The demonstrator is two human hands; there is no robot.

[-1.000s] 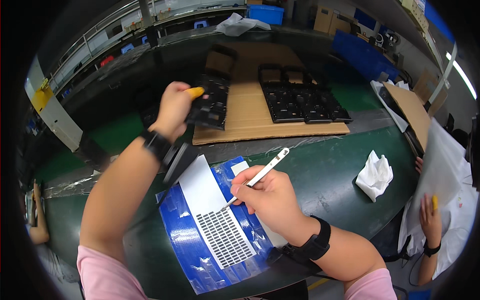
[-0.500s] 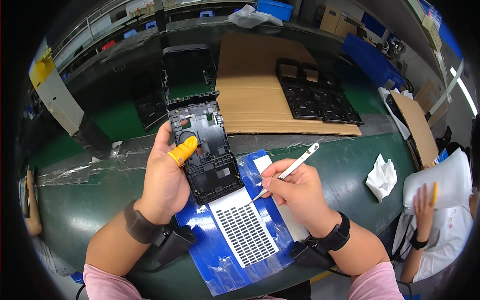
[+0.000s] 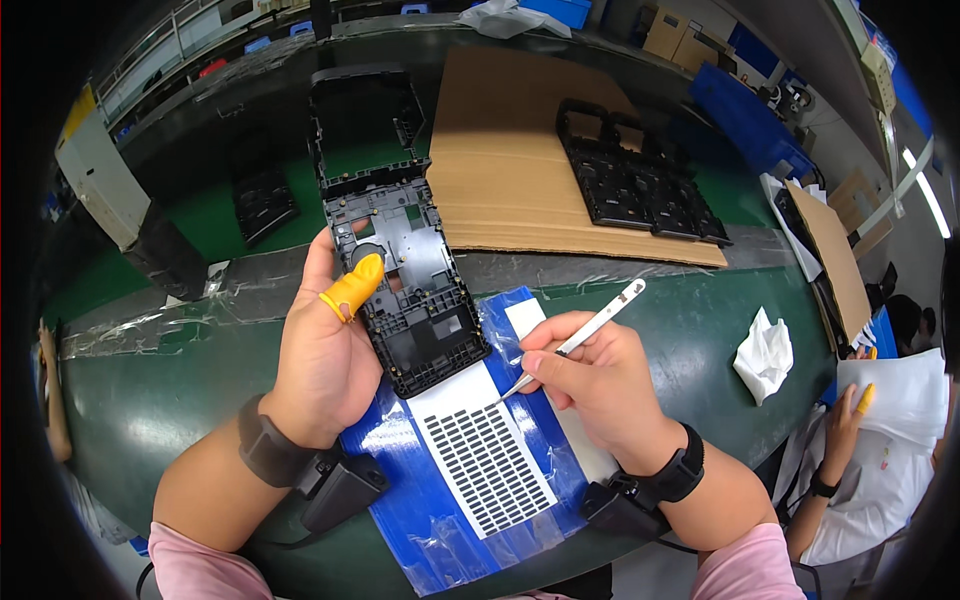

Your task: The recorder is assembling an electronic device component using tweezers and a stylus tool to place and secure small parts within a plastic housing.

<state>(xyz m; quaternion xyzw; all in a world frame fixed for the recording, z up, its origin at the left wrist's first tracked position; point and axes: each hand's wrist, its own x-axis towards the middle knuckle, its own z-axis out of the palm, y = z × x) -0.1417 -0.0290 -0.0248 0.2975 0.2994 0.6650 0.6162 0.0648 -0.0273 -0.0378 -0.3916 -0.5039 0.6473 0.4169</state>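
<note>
My left hand (image 3: 325,350), a yellow finger cot on its thumb, grips a black plastic housing (image 3: 420,280) by its left side. The housing has an open frame at its far end and a ribbed, pocketed inside facing up. In my right hand (image 3: 600,385) is a pair of tweezers (image 3: 600,325), pinched between thumb and fingers. The tips point down at the top right of a white sheet (image 3: 490,531) bearing rows of small black rectangular stickers; whether they hold one is too small to tell. Beneath the sheet lies a blue board (image 3: 420,530) patched with clear tape.
Several more black housings (image 3: 640,190) lie on a cardboard sheet (image 3: 490,150) beyond my hands. Another housing (image 3: 262,205) rests at the far left. A crumpled white cloth or paper (image 3: 764,356) sits to the right. A co-worker's hand (image 3: 845,425) holds translucent sheets at the right edge.
My left hand and the housing have shifted slightly left and away. The tweezers stay near the sheet's top right. The co-worker's hand and sheets at right have moved.
</note>
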